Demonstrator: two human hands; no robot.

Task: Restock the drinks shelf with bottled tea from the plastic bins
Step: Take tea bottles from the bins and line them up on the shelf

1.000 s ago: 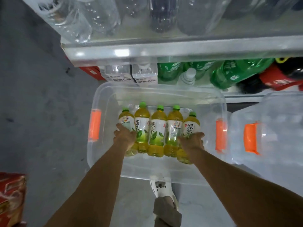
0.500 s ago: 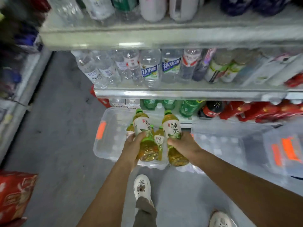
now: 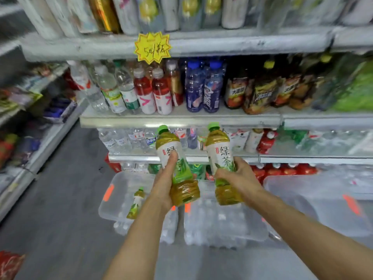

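The person stands before the drinks shelves with a tea bottle in each hand, both upright and raised in front of the lower shelf edges. The left hand (image 3: 164, 183) wraps the left bottle (image 3: 177, 168) around its lower label, thumb lying up the front. The right hand (image 3: 241, 179) curls around the right bottle (image 3: 222, 166) at the same height, fingers across the green band of the label.

Both bottles look full of amber tea, so each should carry real weight for its size. The plastic walls look thin and would probably dent under a hard squeeze, and the label film seems smooth, perhaps a little slippery. The ribbed base below the label and the waist at mid-height look like the surest places to hold; the green cap is too small to carry by.

One more bottle (image 3: 135, 203) stands in the clear bin (image 3: 113, 201) on the floor, just left of the left forearm. A yellow price star (image 3: 152, 47) hangs from the shelf edge (image 3: 181, 121) above.
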